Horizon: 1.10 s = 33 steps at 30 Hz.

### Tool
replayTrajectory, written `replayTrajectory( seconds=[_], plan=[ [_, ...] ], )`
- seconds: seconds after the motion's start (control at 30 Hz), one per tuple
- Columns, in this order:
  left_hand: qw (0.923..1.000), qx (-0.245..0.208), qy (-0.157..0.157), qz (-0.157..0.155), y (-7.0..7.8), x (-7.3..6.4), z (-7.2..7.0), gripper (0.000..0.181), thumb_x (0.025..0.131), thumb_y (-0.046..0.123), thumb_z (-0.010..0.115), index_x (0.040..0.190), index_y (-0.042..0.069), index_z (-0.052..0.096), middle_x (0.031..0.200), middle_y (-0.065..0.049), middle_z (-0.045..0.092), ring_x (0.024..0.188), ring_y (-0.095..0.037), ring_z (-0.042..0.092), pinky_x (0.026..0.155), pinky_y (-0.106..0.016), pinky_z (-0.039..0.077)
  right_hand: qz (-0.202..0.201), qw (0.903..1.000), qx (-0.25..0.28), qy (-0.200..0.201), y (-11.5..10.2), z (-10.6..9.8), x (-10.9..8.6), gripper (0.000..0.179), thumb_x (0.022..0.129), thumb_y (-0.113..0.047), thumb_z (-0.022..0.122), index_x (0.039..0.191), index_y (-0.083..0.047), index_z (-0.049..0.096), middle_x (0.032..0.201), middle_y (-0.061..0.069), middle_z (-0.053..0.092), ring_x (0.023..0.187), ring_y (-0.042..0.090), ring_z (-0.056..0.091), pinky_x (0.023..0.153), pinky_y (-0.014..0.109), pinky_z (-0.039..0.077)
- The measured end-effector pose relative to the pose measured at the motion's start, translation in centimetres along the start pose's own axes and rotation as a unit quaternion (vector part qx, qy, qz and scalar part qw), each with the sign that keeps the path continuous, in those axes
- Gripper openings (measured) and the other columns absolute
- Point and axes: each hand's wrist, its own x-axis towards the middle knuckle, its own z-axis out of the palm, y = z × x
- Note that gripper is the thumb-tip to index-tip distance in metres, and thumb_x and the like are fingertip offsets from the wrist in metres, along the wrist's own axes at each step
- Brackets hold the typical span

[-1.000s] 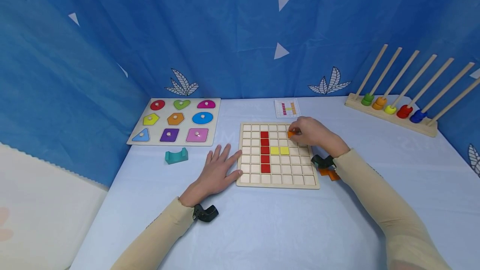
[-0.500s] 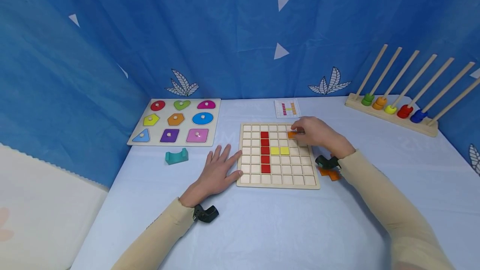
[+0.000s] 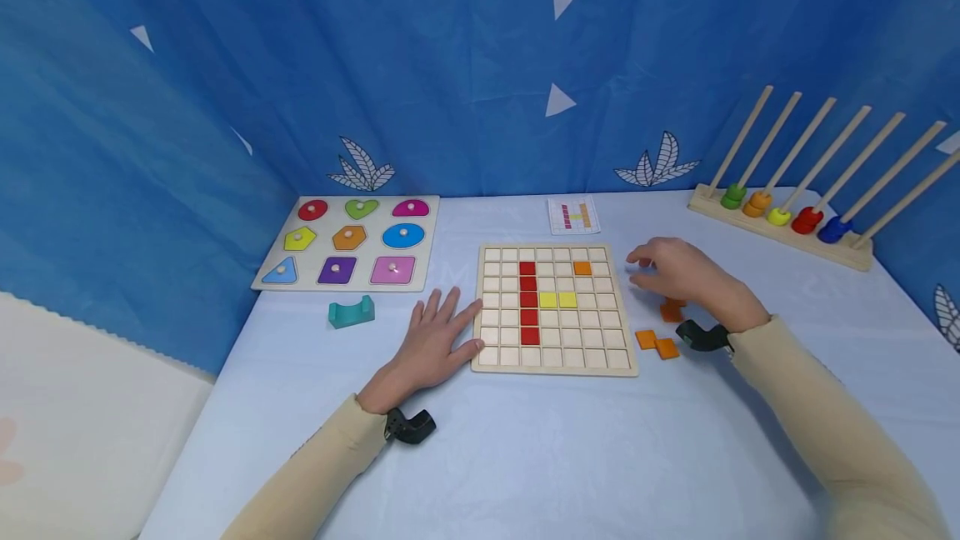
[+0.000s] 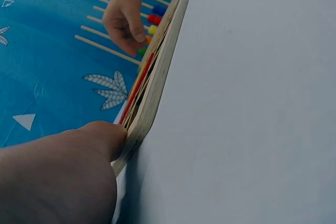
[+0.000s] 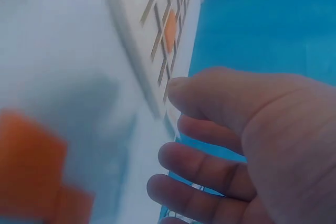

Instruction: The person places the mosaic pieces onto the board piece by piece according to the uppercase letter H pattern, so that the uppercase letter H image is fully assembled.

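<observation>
A square wooden grid board (image 3: 555, 362) lies on the table. In its cells sit a column of red tiles (image 3: 528, 299), two yellow tiles (image 3: 558, 300) side by side and one orange tile (image 3: 582, 268) at the upper right. My left hand (image 3: 431, 346) lies flat with spread fingers, thumb and fingertip at the board's left edge. To the right of the board my right hand (image 3: 678, 272) hovers with loosely bent fingers and holds nothing, as the right wrist view also shows. Under and in front of it lie loose orange tiles (image 3: 666, 348), some partly covered by the hand.
Behind the board lies a pattern card (image 3: 573, 215). A knobbed shape puzzle (image 3: 428, 267) stands at the back left, with a teal arch block (image 3: 352, 312) before it. A peg stand with coloured beads (image 3: 780, 231) is at the back right, against the blue curtain (image 3: 480, 65).
My right hand has let go of the orange tile, which now sits in a cell, and has moved right, off the board. The left hand has stayed put.
</observation>
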Motion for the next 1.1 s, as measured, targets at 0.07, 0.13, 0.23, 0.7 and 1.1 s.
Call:
replayTrajectory(
  seconds=[0.07,0.13,0.23,0.7,1.1],
  plan=[
    [1.0000,0.000,0.000,0.001,0.0,0.0,0.0,0.066,0.099,0.045,0.057,0.158,0.020,0.040,0.169,-0.021,0.023,0.157,-0.049,0.008,0.123,-0.070,0.008,0.011,0.9999,0.004,-0.006,0.5,0.0,-0.6,0.039,0.089,-0.020,0.078,0.119,0.003,0.072,0.102,0.017,0.073,0.076,0.020,0.059,0.071,0.036,0.058],
    [1.0000,0.001,-0.001,0.000,0.0,0.0,0.0,0.066,0.100,0.046,0.057,0.158,0.020,0.040,0.169,-0.021,0.022,0.158,-0.049,0.008,0.123,-0.070,0.008,0.017,0.9998,0.008,-0.009,0.9,0.0,-1.1,0.039,0.089,-0.019,0.078,0.119,0.004,0.071,0.102,0.018,0.073,0.076,0.020,0.059,0.070,0.035,0.058],
    [1.0000,0.002,-0.001,0.000,0.0,0.0,0.0,0.066,0.100,0.046,0.057,0.158,0.020,0.040,0.169,-0.021,0.022,0.158,-0.049,0.008,0.123,-0.070,0.008,0.021,0.9997,0.010,-0.009,1.5,0.2,-1.9,0.039,0.088,-0.019,0.078,0.118,0.005,0.071,0.100,0.017,0.073,0.080,0.021,0.061,0.074,0.039,0.060],
    [1.0000,0.003,0.001,0.001,0.0,-0.1,-0.2,0.066,0.100,0.046,0.056,0.158,0.020,0.040,0.169,-0.020,0.022,0.158,-0.049,0.008,0.123,-0.070,0.009,0.044,0.9987,0.027,-0.007,3.8,1.4,-4.0,0.036,0.084,-0.010,0.078,0.116,0.006,0.071,0.095,0.014,0.072,0.081,0.022,0.060,0.076,0.042,0.059],
    [1.0000,-0.001,-0.001,0.002,0.2,-0.1,-0.2,0.067,0.099,0.045,0.058,0.158,0.019,0.040,0.169,-0.021,0.023,0.157,-0.049,0.009,0.123,-0.070,0.009,0.047,0.9982,0.037,0.000,4.1,1.5,-3.8,0.036,0.087,-0.011,0.076,0.118,0.007,0.070,0.095,0.015,0.072,0.081,0.022,0.059,0.076,0.041,0.059]
  ],
)
